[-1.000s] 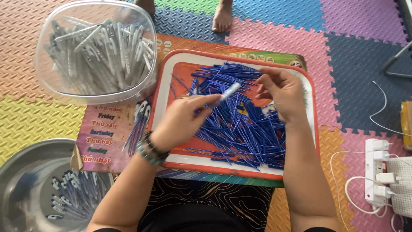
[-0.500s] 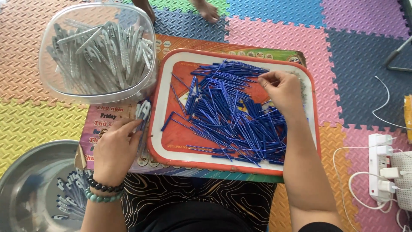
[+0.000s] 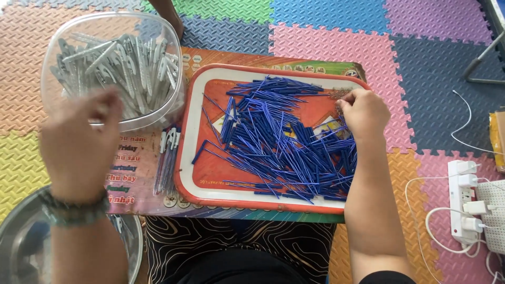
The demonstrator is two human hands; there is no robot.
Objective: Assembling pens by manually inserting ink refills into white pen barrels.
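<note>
A red-rimmed tray (image 3: 185, 158) holds a heap of thin blue pen refills (image 3: 284, 142). My right hand (image 3: 364, 113) rests on the tray's upper right. Its fingertips are bunched over a small brownish pile of tiny parts (image 3: 341, 94), and what they pinch is too small to see. My left hand (image 3: 79, 139), blurred and wearing bead bracelets, hovers at the near rim of a clear plastic tub (image 3: 173, 100) full of pale pen barrels (image 3: 118, 66). Only the back of that hand shows. A few assembled pens (image 3: 167, 158) lie just left of the tray.
A round metal basin (image 3: 21, 247) sits at the lower left. A printed board (image 3: 131, 173) lies under the tray on coloured foam floor tiles. A white power strip with plugs and cables (image 3: 463, 202) is on the right. Another person's foot (image 3: 168, 16) shows at the top.
My left hand has left the pens beside the tray and swung up and left to the tub. The right hand stays at the tray's upper right.
</note>
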